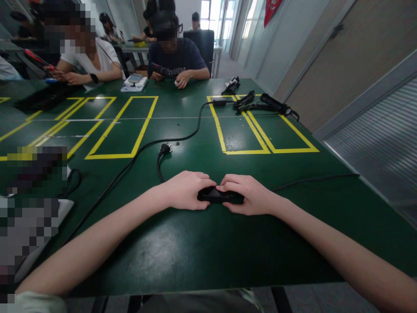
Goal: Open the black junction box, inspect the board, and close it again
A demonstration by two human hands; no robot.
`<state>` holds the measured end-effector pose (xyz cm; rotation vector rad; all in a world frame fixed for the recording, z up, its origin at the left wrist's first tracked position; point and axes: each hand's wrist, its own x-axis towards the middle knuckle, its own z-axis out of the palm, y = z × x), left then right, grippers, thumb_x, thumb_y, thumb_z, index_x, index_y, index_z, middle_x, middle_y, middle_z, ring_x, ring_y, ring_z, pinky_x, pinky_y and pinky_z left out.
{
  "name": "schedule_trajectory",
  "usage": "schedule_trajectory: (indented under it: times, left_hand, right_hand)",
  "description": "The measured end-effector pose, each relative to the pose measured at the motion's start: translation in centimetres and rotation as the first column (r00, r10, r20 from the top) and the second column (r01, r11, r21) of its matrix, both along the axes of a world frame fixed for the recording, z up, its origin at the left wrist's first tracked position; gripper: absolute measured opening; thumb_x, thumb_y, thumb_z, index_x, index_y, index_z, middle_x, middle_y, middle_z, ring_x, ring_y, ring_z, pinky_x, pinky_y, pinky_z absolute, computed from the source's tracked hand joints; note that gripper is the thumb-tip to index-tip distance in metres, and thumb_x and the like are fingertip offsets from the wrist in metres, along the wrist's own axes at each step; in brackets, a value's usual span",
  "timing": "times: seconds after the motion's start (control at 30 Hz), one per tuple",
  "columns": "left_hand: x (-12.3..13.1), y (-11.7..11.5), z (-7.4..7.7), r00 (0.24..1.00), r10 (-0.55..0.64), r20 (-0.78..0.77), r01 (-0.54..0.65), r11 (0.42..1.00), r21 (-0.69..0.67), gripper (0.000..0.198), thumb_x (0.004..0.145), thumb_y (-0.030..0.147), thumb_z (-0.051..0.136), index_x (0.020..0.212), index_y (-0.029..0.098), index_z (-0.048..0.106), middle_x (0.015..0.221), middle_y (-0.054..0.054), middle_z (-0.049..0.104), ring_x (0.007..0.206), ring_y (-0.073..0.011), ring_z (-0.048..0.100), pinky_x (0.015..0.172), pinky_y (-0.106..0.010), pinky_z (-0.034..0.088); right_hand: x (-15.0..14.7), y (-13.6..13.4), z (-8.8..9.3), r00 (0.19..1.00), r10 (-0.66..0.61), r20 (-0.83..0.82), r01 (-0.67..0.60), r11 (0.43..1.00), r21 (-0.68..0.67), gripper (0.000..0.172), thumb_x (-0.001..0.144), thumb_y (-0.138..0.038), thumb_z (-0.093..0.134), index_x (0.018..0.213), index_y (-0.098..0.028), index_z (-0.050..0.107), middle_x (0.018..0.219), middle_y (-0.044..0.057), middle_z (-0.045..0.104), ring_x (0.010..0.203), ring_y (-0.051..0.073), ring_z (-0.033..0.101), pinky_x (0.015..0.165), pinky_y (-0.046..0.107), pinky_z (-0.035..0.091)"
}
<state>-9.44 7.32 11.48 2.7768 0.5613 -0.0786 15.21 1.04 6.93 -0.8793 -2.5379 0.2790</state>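
Observation:
A small black device, dark and boxy, lies low over the green table near its front middle. My left hand grips its left end, fingers on the far side and thumb on the near side. Around its right end my right hand is closed the same way, and the fingertips of both hands almost meet on top. One black cable runs off to the right from behind my right hand. A black plug on a cable lies beyond my left hand, and its cable passes behind that hand.
Yellow tape rectangles mark the green table. A long black cable with a small box curves across it. Black tools lie at the far right. Two people sit across the table, handling objects. Blurred items lie at the left edge.

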Motion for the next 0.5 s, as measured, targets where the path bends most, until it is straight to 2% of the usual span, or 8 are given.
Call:
schedule_trajectory:
  times: [0.1,0.23,0.33,0.5]
  left_hand:
    - [-0.1,0.2,-0.4,0.999,-0.029,0.029,0.027,0.998,0.054,0.033,0.09,0.033,0.071,0.119,0.017,0.071,0.1,-0.006,0.076,0.089,-0.0248,0.073,0.072,-0.031,0.051]
    - [-0.1,0.4,-1.4,0.996,-0.037,0.076,0.028,0.992,0.124,0.038,0.092,0.03,0.069,0.126,0.014,0.067,0.108,-0.01,0.076,0.096,-0.0263,0.073,0.08,-0.033,0.055]
    - [-0.1,0.7,-2.1,0.992,-0.049,0.112,0.03,0.986,0.166,0.033,0.095,0.033,0.068,0.123,0.014,0.067,0.109,-0.011,0.076,0.1,-0.0261,0.072,0.083,-0.034,0.055]
    - [-0.3,1.2,-2.0,0.989,-0.055,0.138,0.041,0.994,0.098,0.025,0.101,0.037,0.063,0.117,0.018,0.068,0.102,-0.007,0.077,0.092,-0.0228,0.072,0.079,-0.031,0.053]
  right_hand:
    - [-0.1,0.2,-0.1,0.999,-0.02,0.048,0.018,0.999,0.047,0.026,0.092,-0.032,0.069,0.112,-0.017,0.063,0.103,0.011,0.071,0.089,0.023,0.067,0.073,0.032,0.053]
    - [-0.1,0.5,-0.3,0.995,-0.066,0.081,0.058,0.993,0.101,0.02,0.099,-0.033,0.063,0.111,-0.016,0.063,0.104,0.013,0.075,0.091,0.024,0.07,0.076,0.034,0.054]
    - [0.0,0.5,-0.2,0.99,-0.095,0.105,0.078,0.985,0.153,0.024,0.104,-0.033,0.056,0.115,-0.014,0.065,0.099,0.013,0.076,0.084,0.023,0.071,0.073,0.034,0.053]
    - [0.0,0.2,0.2,0.986,-0.125,0.109,0.102,0.975,0.197,0.031,0.107,-0.036,0.05,0.115,-0.011,0.068,0.087,0.01,0.074,0.073,0.02,0.067,0.066,0.032,0.05]
